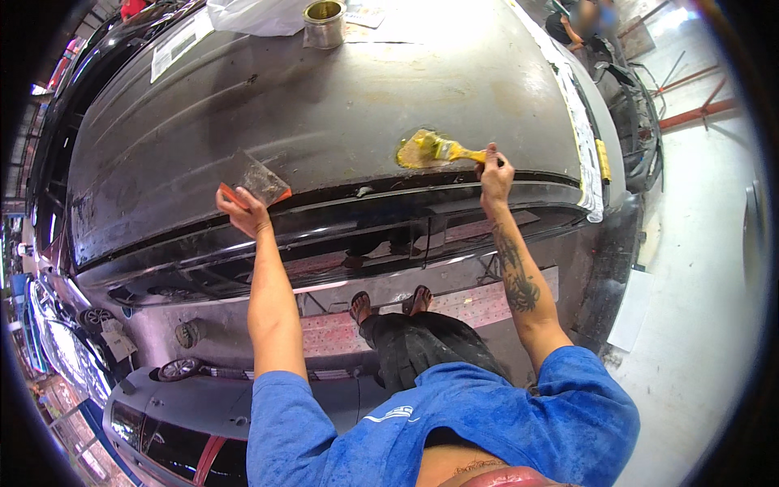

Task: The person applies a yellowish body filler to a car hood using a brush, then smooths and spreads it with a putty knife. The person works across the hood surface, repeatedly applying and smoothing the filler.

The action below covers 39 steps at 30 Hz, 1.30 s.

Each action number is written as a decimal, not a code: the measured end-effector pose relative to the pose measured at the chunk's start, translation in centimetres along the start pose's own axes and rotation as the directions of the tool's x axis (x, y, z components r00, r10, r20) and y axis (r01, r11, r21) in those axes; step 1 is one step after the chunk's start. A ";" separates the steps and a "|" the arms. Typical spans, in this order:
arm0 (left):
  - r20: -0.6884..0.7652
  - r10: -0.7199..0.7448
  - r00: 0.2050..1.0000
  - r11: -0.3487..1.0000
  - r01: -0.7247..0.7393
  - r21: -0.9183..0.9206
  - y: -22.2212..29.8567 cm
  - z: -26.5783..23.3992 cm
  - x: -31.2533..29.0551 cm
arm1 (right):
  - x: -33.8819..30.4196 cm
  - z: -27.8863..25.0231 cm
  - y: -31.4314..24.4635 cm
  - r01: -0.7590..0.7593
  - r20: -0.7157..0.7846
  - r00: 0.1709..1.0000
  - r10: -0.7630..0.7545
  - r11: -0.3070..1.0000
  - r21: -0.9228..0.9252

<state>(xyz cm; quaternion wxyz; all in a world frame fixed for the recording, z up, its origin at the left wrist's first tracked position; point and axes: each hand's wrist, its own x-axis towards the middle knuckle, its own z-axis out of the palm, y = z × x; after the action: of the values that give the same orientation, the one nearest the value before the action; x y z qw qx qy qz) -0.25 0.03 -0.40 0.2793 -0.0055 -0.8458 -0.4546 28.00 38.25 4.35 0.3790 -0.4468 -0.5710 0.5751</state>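
My left hand [246, 213] is closed on the orange edge of a wide scraper [264, 180]; its flat grey blade lies over the car roof's near left part. A yellow-handled paintbrush [459, 152] is gripped in my right hand [494, 177]. Its broad bristles, coated in yellowish stuff, rest on a wet yellow patch [403, 154] on the roof. The large grey car roof [341, 122] has streaks and dull smears across it. At its far side stands an open metal can [324, 26] with yellowish residue round the rim.
Plastic sheeting [256, 15] and paper [180, 50] lie on the roof's far side. Masking paper [574, 122] runs along its right edge. I stand on a pinkish plank [337, 334]. Another grey car [174, 406] is behind me; a person [596, 20] is at far right.
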 end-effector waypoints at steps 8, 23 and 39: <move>0.020 -0.024 1.000 0.999 0.024 -0.044 -1.1 0.3 0.1 | 1.2 -3.6 -1.1 0.076 -0.130 0.987 -0.098 0.983 -0.166; 0.009 0.011 1.000 0.998 -0.011 -0.068 -0.2 -0.2 0.1 | 1.9 -0.8 -0.7 -0.040 -0.034 0.999 0.036 0.992 -0.118; -0.013 0.051 0.999 0.999 -0.051 -0.017 -0.5 0.0 0.2 | 1.2 -5.0 -1.0 0.049 -0.089 0.994 -0.066 0.981 -0.186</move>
<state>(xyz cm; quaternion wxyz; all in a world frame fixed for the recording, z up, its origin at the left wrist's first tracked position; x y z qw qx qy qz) -0.58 -0.29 -0.69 0.2960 -0.0266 -0.8395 -0.4548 32.30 41.04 5.47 0.3793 -0.4900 -0.6157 0.4868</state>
